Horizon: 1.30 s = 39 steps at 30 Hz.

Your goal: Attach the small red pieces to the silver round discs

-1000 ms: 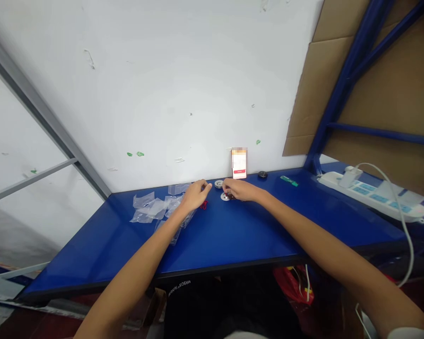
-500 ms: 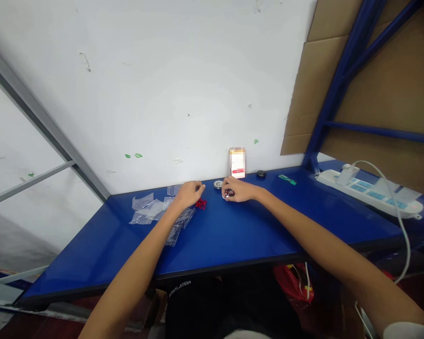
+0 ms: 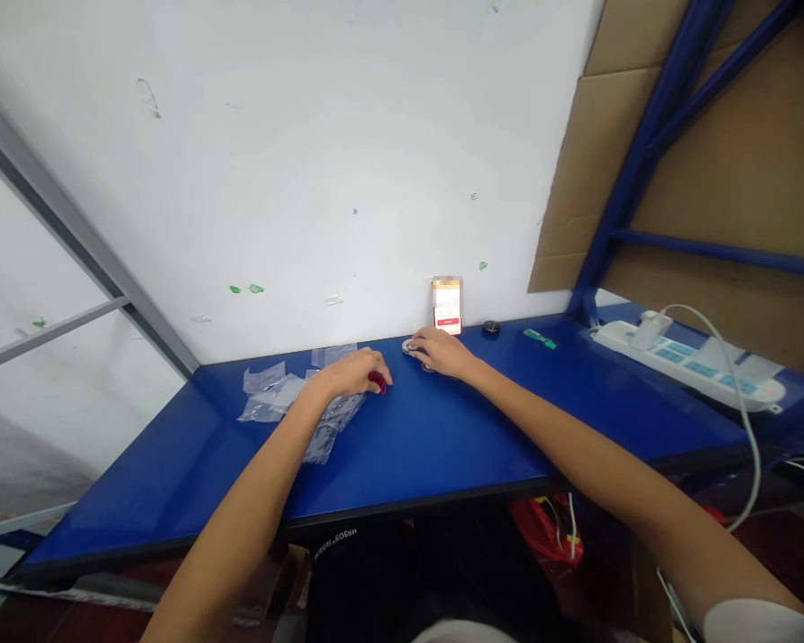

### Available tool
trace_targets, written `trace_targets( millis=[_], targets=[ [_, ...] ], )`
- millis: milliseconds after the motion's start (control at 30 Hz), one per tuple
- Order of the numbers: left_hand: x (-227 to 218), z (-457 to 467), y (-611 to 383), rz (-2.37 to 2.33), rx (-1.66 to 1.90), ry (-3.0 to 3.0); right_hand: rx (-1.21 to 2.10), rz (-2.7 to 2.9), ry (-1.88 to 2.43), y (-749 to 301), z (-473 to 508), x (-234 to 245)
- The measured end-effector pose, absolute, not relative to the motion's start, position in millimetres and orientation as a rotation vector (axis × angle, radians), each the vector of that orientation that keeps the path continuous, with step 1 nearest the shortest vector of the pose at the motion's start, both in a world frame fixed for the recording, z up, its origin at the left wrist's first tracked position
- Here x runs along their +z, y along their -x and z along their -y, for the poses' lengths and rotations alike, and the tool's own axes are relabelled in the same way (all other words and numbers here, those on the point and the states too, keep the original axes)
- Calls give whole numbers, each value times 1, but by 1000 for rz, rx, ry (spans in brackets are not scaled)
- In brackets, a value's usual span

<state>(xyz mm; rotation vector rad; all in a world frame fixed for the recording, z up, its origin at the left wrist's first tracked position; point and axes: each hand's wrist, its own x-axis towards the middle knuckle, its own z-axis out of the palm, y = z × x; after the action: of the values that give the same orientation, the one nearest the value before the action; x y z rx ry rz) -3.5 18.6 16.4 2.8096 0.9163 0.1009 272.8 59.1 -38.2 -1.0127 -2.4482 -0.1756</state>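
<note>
My left hand is at the right edge of the clear plastic bags, its fingers curled down around a bundle of red cord. Opposite it, my right hand lies low on the blue table, fingertips bent over a round silver-white piece. Beneath that hand's thumb and palm, a small roundish item partly shows; its kind is hidden. A phone with a lit screen leans on the wall just behind my right hand.
A black round object and a green packet-like piece lie to the right on the table. Farther right sits a white power strip with plugs and a cable. A blue metal frame rises beside cardboard.
My left hand has lowered onto the red cord and closed around it. My right hand has shifted left over the round silver-white piece, leaving the small item under its palm.
</note>
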Motion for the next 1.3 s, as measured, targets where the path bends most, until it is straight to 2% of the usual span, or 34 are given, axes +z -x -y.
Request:
trace_targets(
  millis=[300,500,733,967,1300],
  targets=[
    [13,-15,-5,-891,236,-2790,-199,2332,1071,-277,-59,-36],
    [17,-13,-3,-963,534,-2309,-254,2155,1069,-279,-48,-22],
    [18,-17,-8,-1006,1053,-2045,177,2176,952,-270,-26,-14],
    [-1,-20,-18,-1111,1117,-2182,412,2098,799,-260,-23,-19],
    [1,-11,-27,-1225,1228,-2307,297,2055,790,-251,-18,-24]
  ],
)
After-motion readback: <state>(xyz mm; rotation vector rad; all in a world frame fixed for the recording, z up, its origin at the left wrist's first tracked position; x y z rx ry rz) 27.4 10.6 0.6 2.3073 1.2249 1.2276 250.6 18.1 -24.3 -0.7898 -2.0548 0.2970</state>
